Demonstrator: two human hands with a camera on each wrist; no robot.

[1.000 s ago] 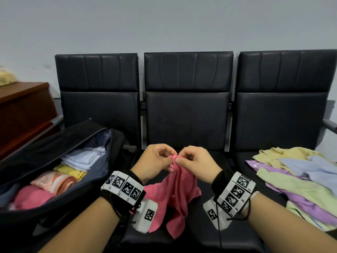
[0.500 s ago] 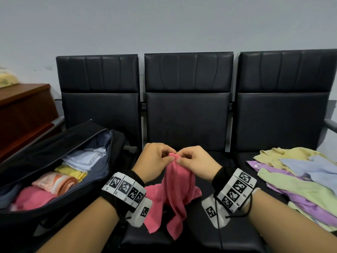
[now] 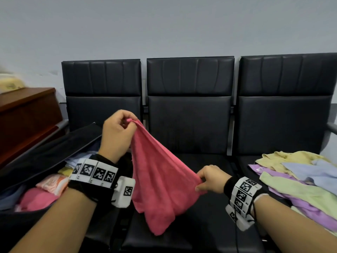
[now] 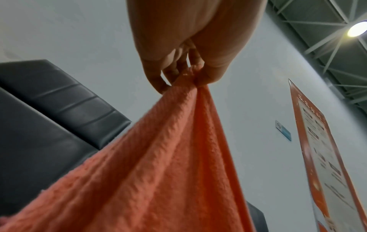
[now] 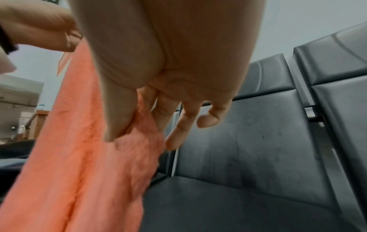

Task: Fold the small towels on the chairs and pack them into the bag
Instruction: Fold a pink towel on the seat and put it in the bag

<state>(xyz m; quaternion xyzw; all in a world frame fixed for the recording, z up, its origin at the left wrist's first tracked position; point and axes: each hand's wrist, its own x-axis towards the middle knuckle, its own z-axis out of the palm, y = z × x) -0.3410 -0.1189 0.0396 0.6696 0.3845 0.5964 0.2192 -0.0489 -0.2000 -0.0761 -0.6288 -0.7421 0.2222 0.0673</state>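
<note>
A pink towel [image 3: 160, 176] hangs stretched between my two hands over the middle chair seat [image 3: 209, 225]. My left hand [image 3: 125, 123] is raised and pinches one corner of it, seen up close in the left wrist view [image 4: 190, 75]. Lower and to the right, my right hand [image 3: 202, 181] pinches the towel's edge between thumb and forefinger [image 5: 137, 125]; its other fingers are loose. The open black bag [image 3: 36, 161] lies on the left chair with several folded towels [image 3: 49, 185] inside. A pile of unfolded towels [image 3: 299, 179] in yellow, blue, green and purple lies on the right chair.
Three black chairs stand in a row against a grey wall; the middle backrest [image 3: 189, 121] is right behind the towel. A brown wooden cabinet [image 3: 23, 114] stands at the far left beside the bag. A chair armrest [image 3: 331, 127] juts out at the right edge.
My hands, held together at one corner of the towel, have parted: the left rose up and left, the right slid down and right along the edge, spreading the towel.
</note>
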